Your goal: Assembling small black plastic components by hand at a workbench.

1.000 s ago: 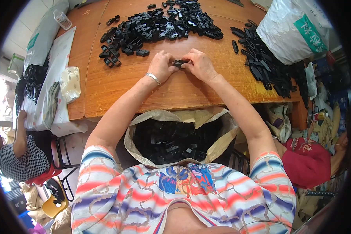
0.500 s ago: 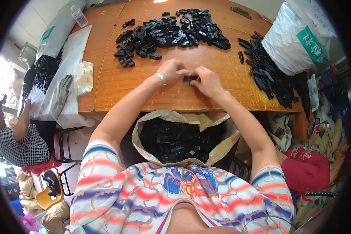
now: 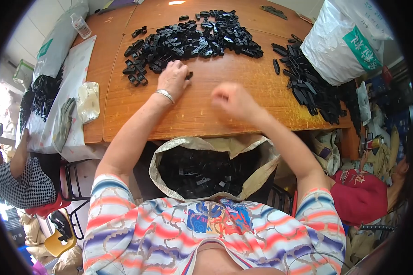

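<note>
In the head view, an open beige sack (image 3: 257, 181) sits below the table's near edge, in front of the wearer, with loose black parts (image 3: 199, 176) inside. A white bag (image 3: 328, 48) with a green panel stands at right, its contents hidden.

The brown wooden table (image 3: 252, 75) has bare room between its near edge and a heap of short black parts (image 3: 183, 41); long black pieces (image 3: 307, 94) lie along the right side.

The left hand (image 3: 173, 78) is at the heap's near edge, fingers bent; one small black part (image 3: 190, 75) shows beside its thumb, whether gripped I cannot tell. The right hand (image 3: 231, 98), blurred and loosely curled, is over bare wood; its hold is unclear.
</note>
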Action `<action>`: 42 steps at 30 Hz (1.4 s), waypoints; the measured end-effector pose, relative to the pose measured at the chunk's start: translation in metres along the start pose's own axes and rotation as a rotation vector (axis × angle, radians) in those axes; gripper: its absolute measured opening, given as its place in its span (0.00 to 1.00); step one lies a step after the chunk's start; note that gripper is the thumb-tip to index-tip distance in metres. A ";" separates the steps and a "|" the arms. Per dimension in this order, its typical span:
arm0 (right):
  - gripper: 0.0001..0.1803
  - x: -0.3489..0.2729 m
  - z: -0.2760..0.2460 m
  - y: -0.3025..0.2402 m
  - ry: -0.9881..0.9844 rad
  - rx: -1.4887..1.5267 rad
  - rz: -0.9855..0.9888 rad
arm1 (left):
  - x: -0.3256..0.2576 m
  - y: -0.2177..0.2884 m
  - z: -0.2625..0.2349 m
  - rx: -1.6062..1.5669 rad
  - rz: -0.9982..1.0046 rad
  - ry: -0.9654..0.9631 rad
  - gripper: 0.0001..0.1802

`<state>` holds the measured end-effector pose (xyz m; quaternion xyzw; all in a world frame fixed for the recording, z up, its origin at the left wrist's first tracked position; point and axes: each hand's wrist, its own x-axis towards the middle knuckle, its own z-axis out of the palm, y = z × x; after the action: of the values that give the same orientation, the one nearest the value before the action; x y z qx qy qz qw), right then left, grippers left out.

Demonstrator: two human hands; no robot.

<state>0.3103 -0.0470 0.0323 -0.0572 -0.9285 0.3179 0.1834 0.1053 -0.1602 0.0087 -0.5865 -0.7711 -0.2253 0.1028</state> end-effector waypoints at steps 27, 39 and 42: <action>0.15 0.007 -0.007 0.031 -0.148 0.080 0.461 | -0.026 0.023 0.016 -0.301 -0.081 -0.011 0.13; 0.10 0.001 -0.001 0.035 0.112 -0.314 0.094 | -0.025 0.023 0.019 -0.327 -0.115 -0.001 0.13; 0.12 0.018 0.010 0.018 0.108 -0.204 0.149 | -0.026 0.018 0.021 -0.310 -0.106 0.007 0.13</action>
<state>0.2896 -0.0347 0.0195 -0.1614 -0.9379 0.2311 0.2021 0.1325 -0.1691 -0.0164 -0.5529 -0.7567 -0.3488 0.0018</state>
